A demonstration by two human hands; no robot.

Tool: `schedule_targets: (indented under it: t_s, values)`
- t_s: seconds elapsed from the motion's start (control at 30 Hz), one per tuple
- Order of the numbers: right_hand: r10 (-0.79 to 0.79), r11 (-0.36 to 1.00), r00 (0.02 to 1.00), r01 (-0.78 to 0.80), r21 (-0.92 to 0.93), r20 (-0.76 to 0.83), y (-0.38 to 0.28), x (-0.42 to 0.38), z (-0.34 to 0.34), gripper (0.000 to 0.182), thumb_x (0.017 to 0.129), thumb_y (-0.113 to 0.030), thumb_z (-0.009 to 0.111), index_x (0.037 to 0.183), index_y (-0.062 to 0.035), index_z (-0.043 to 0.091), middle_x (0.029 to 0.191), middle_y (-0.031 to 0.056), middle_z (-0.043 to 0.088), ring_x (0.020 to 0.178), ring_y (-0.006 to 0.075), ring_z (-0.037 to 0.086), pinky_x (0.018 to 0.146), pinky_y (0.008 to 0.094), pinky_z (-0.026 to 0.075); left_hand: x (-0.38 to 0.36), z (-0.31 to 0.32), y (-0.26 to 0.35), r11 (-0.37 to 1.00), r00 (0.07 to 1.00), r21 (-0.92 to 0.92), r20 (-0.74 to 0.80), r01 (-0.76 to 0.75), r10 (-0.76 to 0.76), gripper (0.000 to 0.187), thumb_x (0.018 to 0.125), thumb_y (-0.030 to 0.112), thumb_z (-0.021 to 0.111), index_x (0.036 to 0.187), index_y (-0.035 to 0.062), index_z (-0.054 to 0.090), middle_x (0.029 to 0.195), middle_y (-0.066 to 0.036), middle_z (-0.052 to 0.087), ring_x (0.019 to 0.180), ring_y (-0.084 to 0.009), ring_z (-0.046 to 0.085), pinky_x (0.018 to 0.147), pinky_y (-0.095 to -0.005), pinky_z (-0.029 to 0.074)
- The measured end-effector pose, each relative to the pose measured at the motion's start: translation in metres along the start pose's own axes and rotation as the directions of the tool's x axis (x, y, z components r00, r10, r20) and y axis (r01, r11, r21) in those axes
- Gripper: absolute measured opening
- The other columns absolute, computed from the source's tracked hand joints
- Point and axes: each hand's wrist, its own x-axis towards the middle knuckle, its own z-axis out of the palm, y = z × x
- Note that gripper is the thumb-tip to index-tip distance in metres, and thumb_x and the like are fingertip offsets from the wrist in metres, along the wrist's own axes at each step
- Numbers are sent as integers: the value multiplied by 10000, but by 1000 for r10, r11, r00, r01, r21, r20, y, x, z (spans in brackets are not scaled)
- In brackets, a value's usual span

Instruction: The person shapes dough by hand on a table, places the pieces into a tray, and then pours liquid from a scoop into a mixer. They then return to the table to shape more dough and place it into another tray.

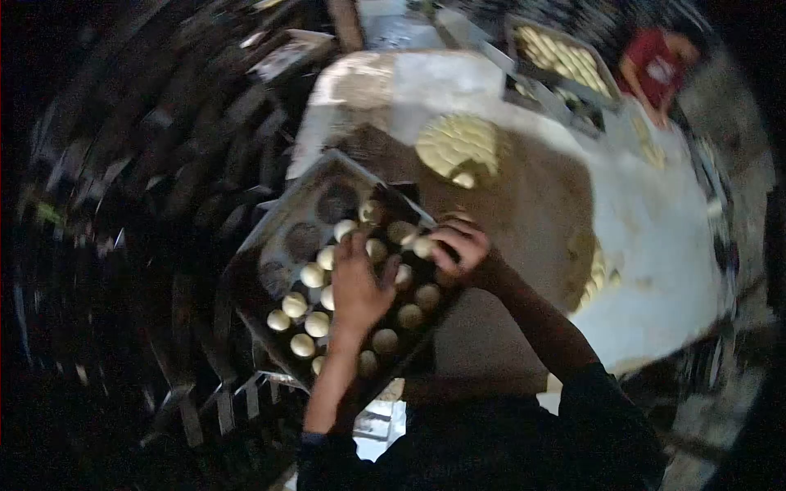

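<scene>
A dark rectangular baking tray [274,214] sits tilted at the table's left edge, with several pale round dough balls [312,275] in rows on it. Over the middle of these balls lies my left hand [358,286], fingers stretched forward and thumb apart; what is beneath its palm is hidden. My right hand [463,244] is at the tray's right rim, its curled fingers and thumb around a dough ball [423,247]. Farther up the table, a round slab of dough [455,143] shows cut lines, with one separate piece at its near edge.
A floured worktable [647,245] extends to the right, with more dough pieces [595,278] near its right side. Another tray [565,61] full of dough pieces stands at the back right. Beside it, a person in a red shirt [652,69] has their hands at the table. The left side is dark and blurred.
</scene>
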Motion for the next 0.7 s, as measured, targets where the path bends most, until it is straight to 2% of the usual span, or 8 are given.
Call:
schedule_targets:
  t_s: [0.17, 0.27, 0.33, 0.43, 0.5, 0.57, 0.63, 0.7]
  values:
    - [522, 794, 742, -603, -78, -421, 37, -208, -103, 120, 839, -155, 580, 835, -35, 574, 795, 148, 578, 770, 314, 569, 760, 428, 445, -41, 117, 153, 695, 781, -716, 402, -58, 479, 500, 796, 244, 722, 1214, 41, 537, 1169, -172, 576, 1027, -304, 592, 839, -408, 492]
    - [650, 619, 549, -784, -53, -526, 69, -328, -145, 119, 821, -142, 587, 830, -26, 562, 784, 144, 572, 710, 312, 559, 679, 408, 446, -53, 248, 166, 878, 586, -470, 737, 89, 336, 469, 848, 304, 686, 1213, 41, 553, 1198, -161, 578, 1063, -298, 588, 859, -421, 491]
    - [689, 475, 476, -866, -155, -546, 99, -419, -173, 142, 806, -144, 599, 858, -15, 567, 776, 150, 568, 671, 311, 567, 603, 393, 461, -46, 326, 162, 920, 744, -381, 640, 89, 193, 549, 824, 406, 690, 1229, 68, 542, 1169, -167, 581, 1013, -293, 605, 845, -425, 493]
    - [634, 515, 509, -840, -173, -582, 87, -460, -221, 167, 803, -151, 611, 880, -10, 567, 826, 158, 571, 750, 323, 574, 663, 405, 467, -9, 405, 193, 967, 744, -170, 667, 188, -28, 656, 832, 523, 633, 1257, 38, 512, 1193, -187, 572, 1038, -313, 597, 867, -439, 483]
    - [661, 488, 497, -854, -180, -562, 89, -469, -226, 182, 797, -149, 620, 905, -11, 571, 890, 168, 579, 813, 333, 566, 713, 422, 461, -13, 440, 221, 997, 843, 47, 537, -59, 24, 705, 828, 557, 617, 1267, 20, 494, 1201, -189, 561, 1067, -318, 578, 872, -441, 478]
    - [668, 482, 497, -856, -187, -553, 87, -475, -231, 192, 793, -144, 622, 925, -13, 574, 939, 173, 580, 863, 342, 555, 752, 439, 450, -19, 452, 244, 996, 867, 78, 493, 38, -71, 737, 824, 565, 618, 1285, 10, 469, 1219, -182, 546, 1100, -311, 554, 874, -438, 475]
    - [654, 504, 513, -844, -185, -555, 81, -464, -235, 196, 793, -137, 617, 942, -17, 575, 974, 174, 575, 900, 349, 541, 779, 454, 435, -20, 411, 289, 892, 756, -69, 563, 447, -335, 754, 821, 547, 637, 1310, 8, 438, 1246, -167, 525, 1138, -293, 524, 871, -431, 473]
    - [690, 462, 484, -867, -188, -538, 83, -464, -237, 191, 784, -141, 627, 919, -17, 576, 930, 166, 576, 858, 352, 539, 764, 458, 433, -17, 413, 278, 762, 710, -299, 644, 575, -283, 765, 811, 527, 660, 1319, 8, 420, 1247, -153, 520, 1129, -274, 522, 861, -429, 473]
